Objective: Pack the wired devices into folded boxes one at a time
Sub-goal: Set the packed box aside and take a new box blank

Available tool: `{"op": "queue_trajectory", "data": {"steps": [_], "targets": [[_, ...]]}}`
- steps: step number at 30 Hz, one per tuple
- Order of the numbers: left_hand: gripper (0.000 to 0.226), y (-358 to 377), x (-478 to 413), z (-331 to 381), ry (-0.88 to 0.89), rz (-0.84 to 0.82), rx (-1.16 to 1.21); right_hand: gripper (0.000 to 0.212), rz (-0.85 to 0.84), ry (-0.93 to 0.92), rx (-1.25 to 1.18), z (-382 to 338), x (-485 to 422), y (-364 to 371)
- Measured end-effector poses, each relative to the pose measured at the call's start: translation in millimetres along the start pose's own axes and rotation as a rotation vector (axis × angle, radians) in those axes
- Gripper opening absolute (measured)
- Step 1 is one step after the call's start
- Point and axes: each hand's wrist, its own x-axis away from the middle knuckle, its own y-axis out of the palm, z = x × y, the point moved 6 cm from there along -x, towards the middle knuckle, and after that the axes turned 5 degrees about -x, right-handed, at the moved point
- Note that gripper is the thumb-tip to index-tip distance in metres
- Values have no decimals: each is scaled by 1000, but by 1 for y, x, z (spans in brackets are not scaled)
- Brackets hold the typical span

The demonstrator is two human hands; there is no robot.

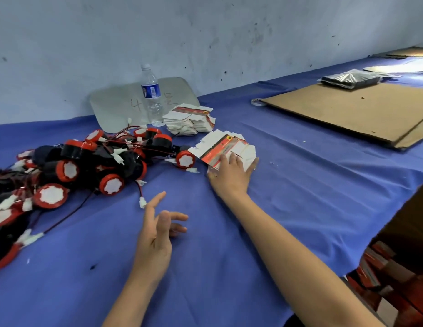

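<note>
Bare blue cloth (300,185) lies open between device pile (87,166) and cardboard sheet (347,109).

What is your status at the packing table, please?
Right hand flat on the loose box blanks. Left hand open, empty. Wired devices piled left, untouched.

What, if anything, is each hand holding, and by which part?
Nothing is gripped. The right hand lies flat on the near end of the flat box blanks; the left hand hovers open and empty.
</note>
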Motion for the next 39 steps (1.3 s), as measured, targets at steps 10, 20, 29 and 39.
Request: {"op": "queue_trajectory", "data": {"steps": [10, 20, 29, 39], "targets": [[85, 0, 0, 0, -49, 15, 16, 29, 299, 3, -159, -7, -4, -30], [47, -8, 2, 6, -27, 171, 25, 23, 395, -255, -1045, -32, 23, -58], [85, -42, -1, 10, -29, 406, 142, 15, -600, -265, -1147, -81, 58, -5], [93, -36, -4, 7, 43, 359, 16, 42, -521, -190, -1055, -81, 68, 6]]}}
